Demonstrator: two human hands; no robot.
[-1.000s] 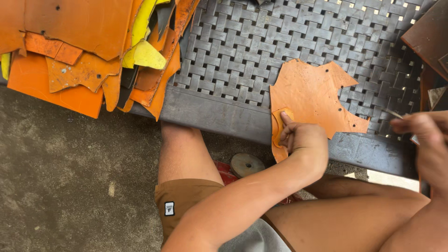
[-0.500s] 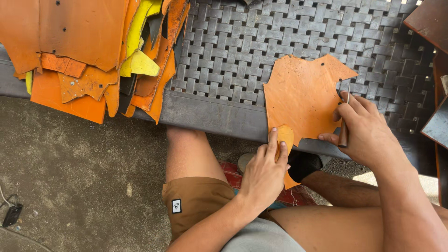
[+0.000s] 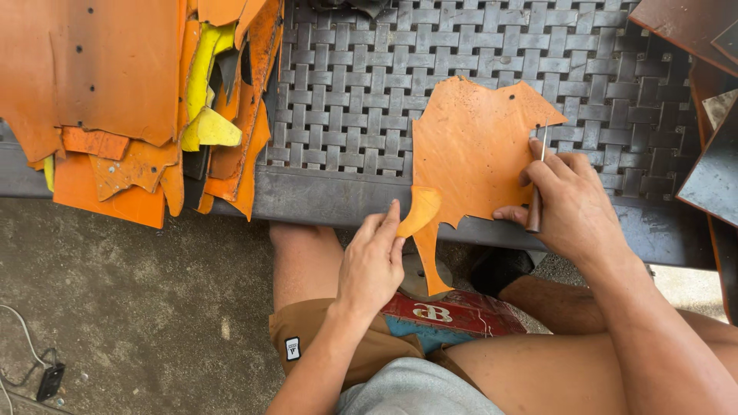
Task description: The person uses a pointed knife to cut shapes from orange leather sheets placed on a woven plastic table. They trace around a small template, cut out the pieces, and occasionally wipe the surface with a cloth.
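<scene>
- The orange leather piece (image 3: pixel 469 146) lies on the woven grey counter (image 3: pixel 361 92), and its bottom part hangs over the edge.
- The left hand (image 3: pixel 373 261) pinches a curled flap of it.
- The right hand (image 3: pixel 569 204) grips a thin tool (image 3: pixel 536 184) against its right edge.
- More orange scraps (image 3: pixel 115 92) sit piled far left.

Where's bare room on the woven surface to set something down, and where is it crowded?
Free: the woven surface between the stacked scraps and the orange piece, and its far strip above that piece. Crowded: left end under the scraps; right edge under dark sheets; near edge, where the left hand lifts a flap and the right hand holds a thin tool.
</scene>
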